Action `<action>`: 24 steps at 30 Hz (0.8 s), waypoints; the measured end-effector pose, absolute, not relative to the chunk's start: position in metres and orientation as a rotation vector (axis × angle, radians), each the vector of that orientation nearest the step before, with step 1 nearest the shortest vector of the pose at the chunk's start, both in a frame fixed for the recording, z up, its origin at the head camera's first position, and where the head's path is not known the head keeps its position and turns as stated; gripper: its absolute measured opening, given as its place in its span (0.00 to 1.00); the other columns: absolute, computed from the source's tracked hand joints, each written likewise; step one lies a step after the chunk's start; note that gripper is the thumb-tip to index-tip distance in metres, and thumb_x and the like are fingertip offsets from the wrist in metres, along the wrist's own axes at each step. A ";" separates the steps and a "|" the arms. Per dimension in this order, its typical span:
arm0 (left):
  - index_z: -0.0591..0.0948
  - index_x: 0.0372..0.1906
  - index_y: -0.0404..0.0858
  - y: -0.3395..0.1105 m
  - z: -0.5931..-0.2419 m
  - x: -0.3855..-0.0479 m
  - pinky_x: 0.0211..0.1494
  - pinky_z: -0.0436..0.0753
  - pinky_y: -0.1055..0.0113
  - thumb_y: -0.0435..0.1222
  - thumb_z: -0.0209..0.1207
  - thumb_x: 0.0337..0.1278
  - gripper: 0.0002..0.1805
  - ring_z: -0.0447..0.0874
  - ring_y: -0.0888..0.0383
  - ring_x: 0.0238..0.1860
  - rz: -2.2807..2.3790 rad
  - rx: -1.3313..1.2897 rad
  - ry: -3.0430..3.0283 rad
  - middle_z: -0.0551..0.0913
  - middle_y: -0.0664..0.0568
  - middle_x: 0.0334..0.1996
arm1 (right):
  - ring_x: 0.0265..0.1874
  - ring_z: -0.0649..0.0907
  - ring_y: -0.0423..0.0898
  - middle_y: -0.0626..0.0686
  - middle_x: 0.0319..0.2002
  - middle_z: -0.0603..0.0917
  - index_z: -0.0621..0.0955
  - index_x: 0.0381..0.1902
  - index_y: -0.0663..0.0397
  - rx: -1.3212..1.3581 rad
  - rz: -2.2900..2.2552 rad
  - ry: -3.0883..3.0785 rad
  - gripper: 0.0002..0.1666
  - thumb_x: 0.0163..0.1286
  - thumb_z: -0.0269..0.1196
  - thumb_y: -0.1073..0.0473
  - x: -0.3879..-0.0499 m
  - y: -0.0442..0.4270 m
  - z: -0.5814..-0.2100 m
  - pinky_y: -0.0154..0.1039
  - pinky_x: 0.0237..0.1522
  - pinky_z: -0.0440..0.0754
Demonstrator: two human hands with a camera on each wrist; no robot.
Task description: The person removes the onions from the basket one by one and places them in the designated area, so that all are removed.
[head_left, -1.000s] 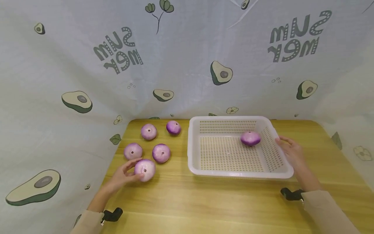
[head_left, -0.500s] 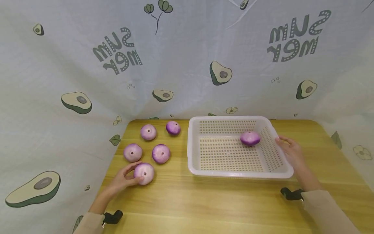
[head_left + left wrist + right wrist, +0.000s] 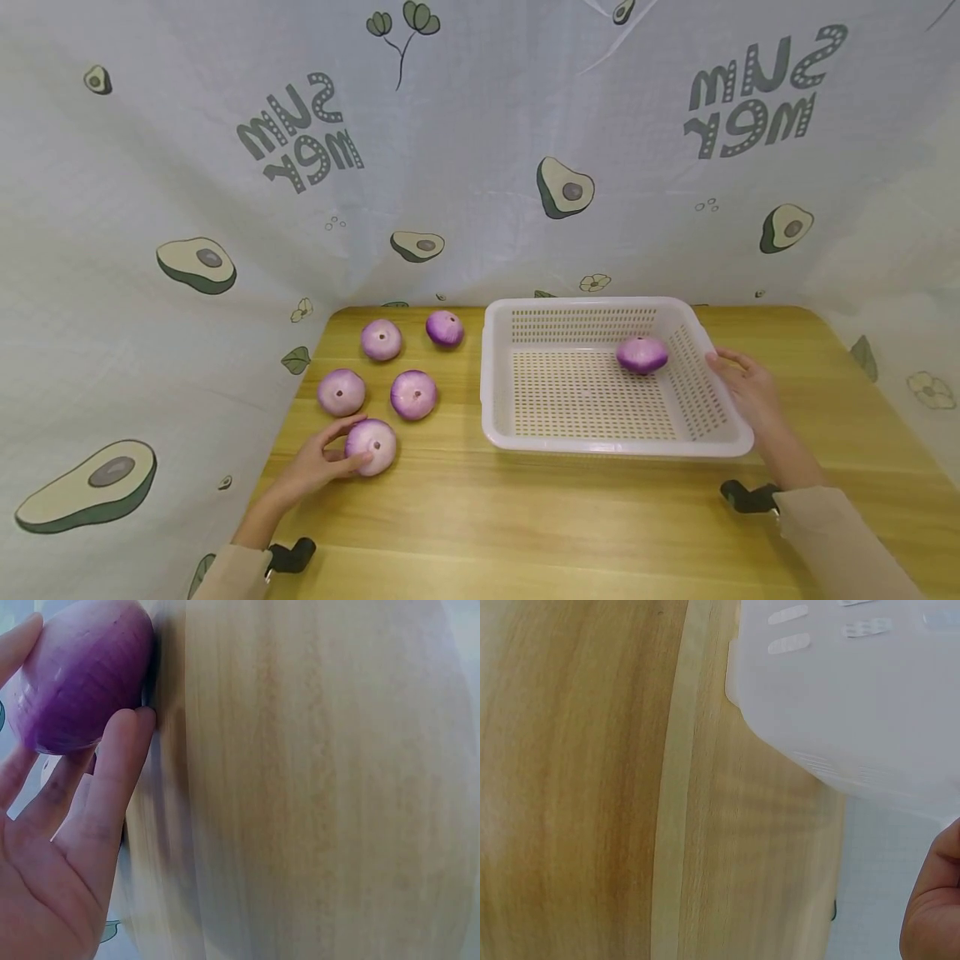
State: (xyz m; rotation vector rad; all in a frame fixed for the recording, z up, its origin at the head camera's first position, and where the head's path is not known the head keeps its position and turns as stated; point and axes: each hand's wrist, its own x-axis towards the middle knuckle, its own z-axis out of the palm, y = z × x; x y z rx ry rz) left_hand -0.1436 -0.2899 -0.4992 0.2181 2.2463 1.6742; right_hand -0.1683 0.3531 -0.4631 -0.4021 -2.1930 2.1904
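My left hand [image 3: 318, 461] pinches a purple onion [image 3: 381, 439] between thumb and fingers, at the near end of a loose group. The left wrist view shows the fingers curving round this onion's purple side; whether it touches the table, I cannot tell. Over on the right, my right hand [image 3: 752, 392] grips the right rim of a white plastic basket [image 3: 592, 447], thumb on the rim. That view's fingers are mostly hidden behind the basket wall; the right wrist view catches only part of the hand [image 3: 936, 904]. One purple onion [image 3: 642, 355] lies inside the basket, toward its right side.
Several more onions lie behind the held one, among them a pale onion [image 3: 341, 392], a purple-edged onion [image 3: 413, 394] and a darker onion [image 3: 445, 329] near the back edge. Beneath everything is a wooden table [image 3: 525, 525]. A patterned curtain [image 3: 480, 150] hangs behind and beside it.
The left hand has drawn its onion slightly toward me, away from the onions behind. My right hand and the basket have stayed in place.
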 end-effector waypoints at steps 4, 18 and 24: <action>0.66 0.71 0.32 -0.291 -0.497 -0.143 0.39 0.87 0.59 0.32 0.69 0.58 0.38 0.86 0.50 0.40 1.654 0.218 2.276 0.65 0.29 0.67 | 0.29 0.87 0.39 0.39 0.31 0.87 0.75 0.49 0.29 -0.405 2.168 -2.210 0.10 0.73 0.62 0.47 -0.169 0.354 -0.464 0.37 0.28 0.86; 0.70 0.69 0.34 -0.306 -0.452 -0.145 0.46 0.86 0.63 0.34 0.69 0.58 0.35 0.84 0.42 0.49 1.542 0.336 2.525 0.72 0.33 0.64 | 0.29 0.88 0.40 0.40 0.32 0.87 0.74 0.49 0.31 -0.338 2.240 -2.156 0.08 0.75 0.60 0.51 -0.167 0.353 -0.463 0.38 0.28 0.87; 0.71 0.69 0.33 -0.297 -0.424 -0.159 0.49 0.84 0.67 0.32 0.67 0.60 0.32 0.82 0.43 0.51 1.563 0.450 2.594 0.75 0.32 0.61 | 0.27 0.87 0.40 0.40 0.31 0.87 0.75 0.48 0.31 -0.357 2.216 -2.160 0.08 0.75 0.60 0.51 -0.167 0.352 -0.463 0.37 0.27 0.86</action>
